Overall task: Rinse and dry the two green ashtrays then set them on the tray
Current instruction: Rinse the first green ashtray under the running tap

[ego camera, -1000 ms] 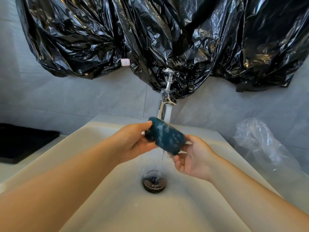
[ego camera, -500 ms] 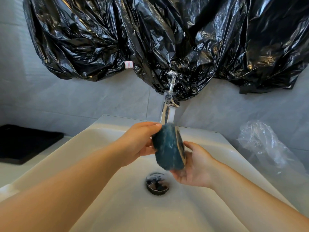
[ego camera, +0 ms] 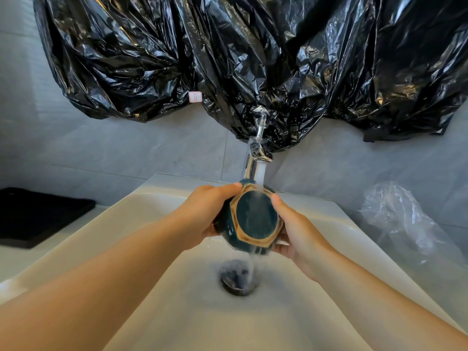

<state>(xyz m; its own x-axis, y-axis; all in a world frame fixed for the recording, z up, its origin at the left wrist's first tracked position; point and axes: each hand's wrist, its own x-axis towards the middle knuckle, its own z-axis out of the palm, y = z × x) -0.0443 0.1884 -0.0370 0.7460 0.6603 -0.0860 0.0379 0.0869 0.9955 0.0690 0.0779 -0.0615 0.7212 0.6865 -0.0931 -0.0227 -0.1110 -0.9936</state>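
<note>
The left hand [ego camera: 210,211] grips the green ashtray [ego camera: 255,219] on its left side, with one fingertip over the top edge. The right hand [ego camera: 298,231] grips the same ashtray from the right, with the thumb on the upper edge and the other fingers below it. The two hands hold the ashtray on its edge above the sink [ego camera: 157,191], directly under the tap [ego camera: 252,163]. Its flat bottom, dark green inside a tan six-sided ring, faces the camera.

The water [ego camera: 260,173] falls from the tap onto this bottom face, runs down and drops from the lower edge toward the drain [ego camera: 239,279].

I judge that the task is in its early part. The rinsing of one ashtray is going on. The second ashtray is not in view, so I cannot tell if it is rinsed. Drying is not yet done for this one, and I see no cloth. After that it must go on the tray [ego camera: 38,216], which I take to be the flat black thing on the pale counter [ego camera: 10,259] to the left of the sink, well apart from the hands.

The sink is wide, cream-white and wet. Behind it is a wall of grey tiles [ego camera: 126,153]. Black plastic bags [ego camera: 228,59] hang on this wall and reach down to the tap handle; a small white label [ego camera: 195,96] is stuck on them. To the right of the sink lies a crumpled clear plastic bag [ego camera: 400,219].
</note>
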